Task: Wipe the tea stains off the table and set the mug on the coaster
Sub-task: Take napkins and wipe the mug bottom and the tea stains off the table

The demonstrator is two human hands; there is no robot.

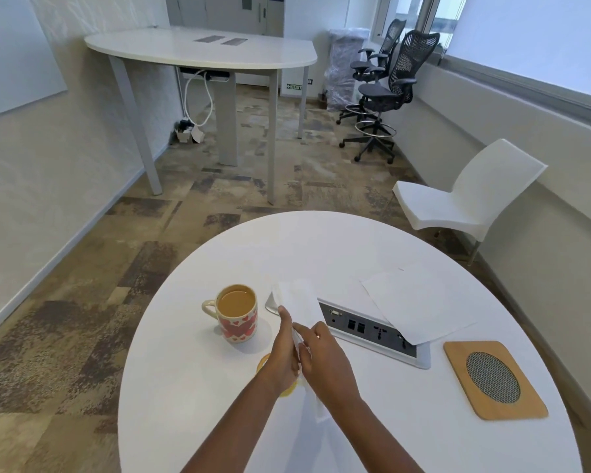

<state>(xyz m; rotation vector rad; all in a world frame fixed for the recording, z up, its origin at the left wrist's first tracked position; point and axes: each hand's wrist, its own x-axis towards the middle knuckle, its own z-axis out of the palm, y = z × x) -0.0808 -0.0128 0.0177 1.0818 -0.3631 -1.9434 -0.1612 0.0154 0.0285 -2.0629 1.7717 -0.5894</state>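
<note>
A cream mug [236, 313] with red hearts, full of milky tea, stands on the round white table [191, 387], left of my hands. A white tissue [296, 300] is held up between both hands above the table. My left hand [282, 353] pinches its lower edge and my right hand [325, 356] grips it beside the left. A yellowish tea stain [263, 362] shows on the table just under my left hand, partly hidden by it. The wooden coaster [493, 378] with a round mesh centre lies at the right.
A recessed socket panel [365, 329] sits in the table centre, with a white paper sheet [417, 302] overlapping its far end. A white plastic chair [464, 199] stands beyond the table at right. Another white table [202, 49] and black office chairs [386, 93] stand farther back.
</note>
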